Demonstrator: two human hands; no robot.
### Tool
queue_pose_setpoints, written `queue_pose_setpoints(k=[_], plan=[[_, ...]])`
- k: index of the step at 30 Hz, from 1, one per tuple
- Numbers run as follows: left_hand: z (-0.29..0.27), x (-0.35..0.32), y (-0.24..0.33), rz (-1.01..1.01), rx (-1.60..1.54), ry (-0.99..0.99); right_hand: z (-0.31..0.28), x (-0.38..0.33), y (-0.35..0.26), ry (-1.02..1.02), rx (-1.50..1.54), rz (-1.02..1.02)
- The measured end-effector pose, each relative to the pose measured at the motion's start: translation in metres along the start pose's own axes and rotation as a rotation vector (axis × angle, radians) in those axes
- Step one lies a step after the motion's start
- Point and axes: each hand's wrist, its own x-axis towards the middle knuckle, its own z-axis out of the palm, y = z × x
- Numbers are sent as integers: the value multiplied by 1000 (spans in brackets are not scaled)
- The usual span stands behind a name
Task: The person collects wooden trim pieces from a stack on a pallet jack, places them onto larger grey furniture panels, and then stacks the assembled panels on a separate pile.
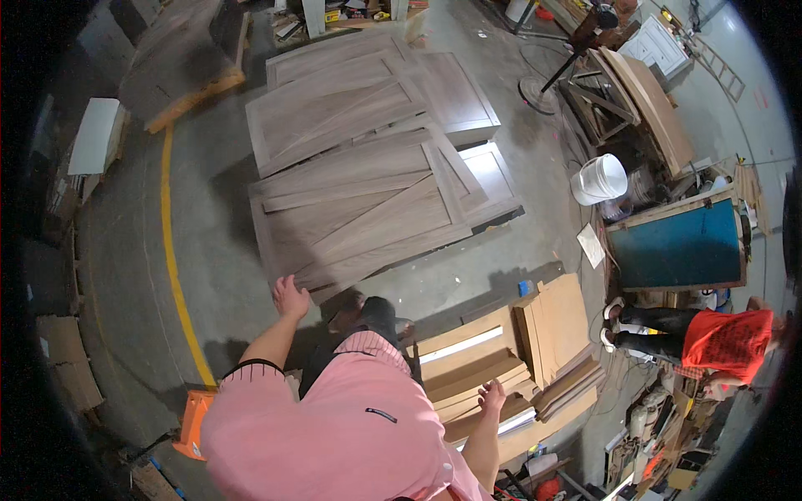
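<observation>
My left hand (290,297) is at the near left corner of a grey-brown wooden door panel (334,204) with diagonal braces. Its fingers are spread and seem to rest on the corner; any grip beneath is hidden. Behind that panel lies a similar braced panel (326,117), with more panels under and beyond it. Out to my right side, my right hand (491,396) hangs with loosely bent fingers and nothing visible in them. Below and around it is a stack of flat cardboard and boards (476,380).
A white bucket (603,179) stands at right, near a blue-green panel (677,246) and leaning boards (647,104). A person in a red shirt (727,344) stands at far right. A yellow floor line (170,242) runs at left, near an orange object (194,424). A dark wrapped stack (184,63) stands behind.
</observation>
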Motion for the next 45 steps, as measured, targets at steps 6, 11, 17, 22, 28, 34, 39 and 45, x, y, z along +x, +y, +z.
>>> queue_pose_setpoints(k=[6, 11, 17, 22, 28, 34, 39, 45], plan=[[-30, 39, -47, -166, -97, -23, 73, -29, 34, -69, -149, 88], [27, 109, -115, -98, -471, -296, 129, -27, 81, -162, -277, -13], [16, 110, -144, -97, -500, -432, 248, -88, 57, -265, -362, -116], [-30, 103, -127, -162, -624, -708, 309, -91, 64, -340, -122, -177], [-31, 138, -172, -81, -618, -562, 386, -123, 2, -380, -301, -320], [-112, 152, -98, 387, -466, -277, 471, -163, -40, -232, -422, -572], [-132, 211, -32, 769, -197, -191, 546, -202, -42, -176, -470, -569], [-123, 278, 39, 1113, 116, -148, 600, -255, -49, 131, -608, -395]])
